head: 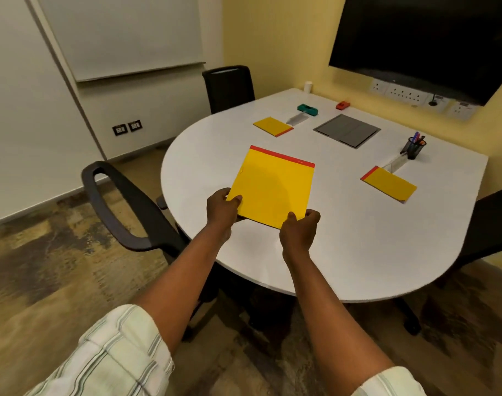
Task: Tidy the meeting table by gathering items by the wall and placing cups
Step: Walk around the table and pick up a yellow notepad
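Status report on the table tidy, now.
Left hand and right hand both grip the big yellow pad by its near edge. Two smaller yellow pads lie on the table. Path to wall clear.

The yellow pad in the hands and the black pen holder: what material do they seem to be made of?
The yellow pad looks like paper or thin card with a matte cover and a red bound strip; it stays flat, held by both hands. The pen holder looks like black wire mesh, probably metal, since the pens show through its wall.
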Motion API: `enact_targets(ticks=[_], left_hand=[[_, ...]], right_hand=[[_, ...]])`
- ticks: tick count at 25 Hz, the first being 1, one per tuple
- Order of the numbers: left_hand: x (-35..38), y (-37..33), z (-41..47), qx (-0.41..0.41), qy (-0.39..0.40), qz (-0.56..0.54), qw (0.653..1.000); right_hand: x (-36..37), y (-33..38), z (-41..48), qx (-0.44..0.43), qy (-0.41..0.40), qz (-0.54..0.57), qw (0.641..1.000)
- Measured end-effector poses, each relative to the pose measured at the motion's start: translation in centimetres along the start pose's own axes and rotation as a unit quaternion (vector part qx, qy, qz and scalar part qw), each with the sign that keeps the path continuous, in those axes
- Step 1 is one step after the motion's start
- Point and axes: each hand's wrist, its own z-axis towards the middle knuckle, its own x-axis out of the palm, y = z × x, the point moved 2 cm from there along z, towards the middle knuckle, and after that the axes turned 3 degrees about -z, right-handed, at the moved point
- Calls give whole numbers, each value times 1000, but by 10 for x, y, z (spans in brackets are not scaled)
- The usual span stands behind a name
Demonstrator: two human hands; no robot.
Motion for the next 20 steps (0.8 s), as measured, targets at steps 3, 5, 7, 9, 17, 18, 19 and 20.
enact_targets(ticks=[3, 5, 7, 9, 17, 18, 19, 20], left_hand=[[-44, -29, -1, 18, -26, -23, 999], [-84, -44, 6, 29, -45, -22, 998], [-137, -55, 16, 34, -58, -22, 997], [-177, -65, 21, 44, -67, -14, 997], [-384, -97, 64, 36, -158, -49, 986], [-409, -101, 73, 27, -174, -58, 983], [-429, -102, 83, 26, -186, -65, 980], [-455, -106, 97, 29, -197, -73, 977]], right_hand=[[29, 28, -33, -62, -6, -3, 998], [59, 48, -60, -83, -1, -1, 997], [98, 63, -95, -88, 5, 6, 996], [127, 70, -122, -79, 6, 17, 997], [297, 95, -249, -100, 89, 6, 991], [321, 103, -261, -107, 101, -1, 989], [343, 107, -267, -112, 110, -10, 988], [375, 112, -275, -112, 120, -18, 986]])
